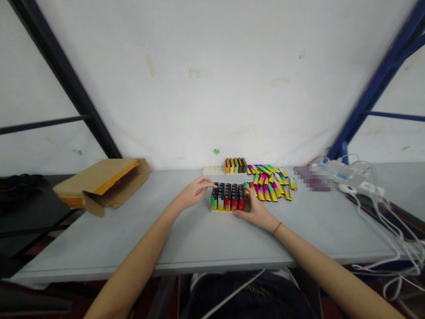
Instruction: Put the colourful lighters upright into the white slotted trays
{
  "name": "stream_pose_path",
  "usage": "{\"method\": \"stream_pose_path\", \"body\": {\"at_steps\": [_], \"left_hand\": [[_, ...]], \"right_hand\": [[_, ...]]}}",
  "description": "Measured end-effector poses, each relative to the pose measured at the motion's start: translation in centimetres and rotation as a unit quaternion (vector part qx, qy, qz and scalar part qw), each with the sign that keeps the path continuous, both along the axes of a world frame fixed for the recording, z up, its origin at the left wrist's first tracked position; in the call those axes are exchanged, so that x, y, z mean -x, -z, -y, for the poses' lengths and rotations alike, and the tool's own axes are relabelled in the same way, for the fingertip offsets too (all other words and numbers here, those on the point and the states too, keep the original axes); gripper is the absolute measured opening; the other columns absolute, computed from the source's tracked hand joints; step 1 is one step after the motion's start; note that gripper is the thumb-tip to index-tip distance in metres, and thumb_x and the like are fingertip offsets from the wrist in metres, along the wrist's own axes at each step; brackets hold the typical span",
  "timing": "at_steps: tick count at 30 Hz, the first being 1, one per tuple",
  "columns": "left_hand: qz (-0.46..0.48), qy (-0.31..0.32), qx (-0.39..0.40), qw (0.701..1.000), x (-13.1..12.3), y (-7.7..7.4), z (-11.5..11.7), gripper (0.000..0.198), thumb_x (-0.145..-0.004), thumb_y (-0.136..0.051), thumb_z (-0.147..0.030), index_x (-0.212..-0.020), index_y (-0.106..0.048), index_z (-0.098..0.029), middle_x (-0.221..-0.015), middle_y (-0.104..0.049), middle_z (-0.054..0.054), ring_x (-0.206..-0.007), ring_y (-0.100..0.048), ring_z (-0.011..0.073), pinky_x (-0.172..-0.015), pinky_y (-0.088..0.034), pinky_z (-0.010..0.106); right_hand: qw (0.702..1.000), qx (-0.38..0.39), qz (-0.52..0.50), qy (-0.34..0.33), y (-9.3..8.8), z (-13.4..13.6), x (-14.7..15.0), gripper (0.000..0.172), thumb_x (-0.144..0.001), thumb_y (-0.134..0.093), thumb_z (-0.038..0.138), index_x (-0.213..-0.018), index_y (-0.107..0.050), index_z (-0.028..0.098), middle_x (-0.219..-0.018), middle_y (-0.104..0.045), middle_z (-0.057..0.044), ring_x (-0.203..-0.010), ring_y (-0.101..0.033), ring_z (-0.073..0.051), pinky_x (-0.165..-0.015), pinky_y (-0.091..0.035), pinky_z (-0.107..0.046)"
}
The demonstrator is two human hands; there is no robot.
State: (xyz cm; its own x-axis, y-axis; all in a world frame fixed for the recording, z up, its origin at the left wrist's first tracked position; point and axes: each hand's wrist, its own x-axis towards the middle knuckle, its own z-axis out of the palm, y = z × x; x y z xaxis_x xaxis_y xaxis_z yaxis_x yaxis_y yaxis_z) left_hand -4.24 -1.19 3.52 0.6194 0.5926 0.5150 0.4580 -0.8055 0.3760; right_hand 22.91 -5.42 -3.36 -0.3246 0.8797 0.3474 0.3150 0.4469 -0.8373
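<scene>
Upright lighters [227,201] with black tops stand in rows in a block in front of me. Their bodies are green, yellow and red, and a pale base strip shows beneath them. My right hand [259,212] grips the block's right end, thumb at the front corner and fingers round the side and back. At the left rear corner, my left hand [194,192] reaches in with fingers stretched out, its fingertips at the lighter tops. Loose lighters [268,190], multicoloured, lie flat in rough rows to the right. Behind stands a second upright group of lighters [236,166].
A pale tray with holes [213,170] lies by the wall. An open cardboard box [102,181] sits on the table [133,248] at left. White cables [375,199] and a power strip [343,170] crowd the right end. Metal frame posts stand on both sides.
</scene>
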Motion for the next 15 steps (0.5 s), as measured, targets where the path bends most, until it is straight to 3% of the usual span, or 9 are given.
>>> {"method": "stream_pose_path", "body": {"at_steps": [6, 15], "left_hand": [[-0.038, 0.001, -0.029, 0.999, -0.12, -0.06, 0.34, 0.040, -0.085, -0.037, -0.002, -0.110, -0.062, -0.021, -0.113, -0.049, 0.006, -0.092, -0.055, 0.0153, -0.090, -0.042, 0.029], [-0.047, 0.000, -0.053, 0.997, -0.68, -0.10, 0.59, 0.044, -0.083, -0.035, 0.001, -0.109, -0.061, -0.021, -0.113, -0.049, 0.005, -0.102, -0.051, 0.0173, -0.095, -0.040, 0.031]], "right_hand": [[1.000, -0.002, -0.005, 0.001, 0.05, -0.02, 0.01, 0.089, -0.071, -0.072, 0.038, -0.140, -0.019, 0.019, -0.128, -0.049, -0.015, -0.119, -0.050, -0.025, -0.105, -0.036, -0.045], [1.000, -0.015, -0.005, -0.010, -0.26, 0.10, 0.11, 0.084, -0.073, -0.070, 0.036, -0.138, -0.020, 0.018, -0.129, -0.050, -0.015, -0.119, -0.050, -0.024, -0.105, -0.037, -0.042]]}}
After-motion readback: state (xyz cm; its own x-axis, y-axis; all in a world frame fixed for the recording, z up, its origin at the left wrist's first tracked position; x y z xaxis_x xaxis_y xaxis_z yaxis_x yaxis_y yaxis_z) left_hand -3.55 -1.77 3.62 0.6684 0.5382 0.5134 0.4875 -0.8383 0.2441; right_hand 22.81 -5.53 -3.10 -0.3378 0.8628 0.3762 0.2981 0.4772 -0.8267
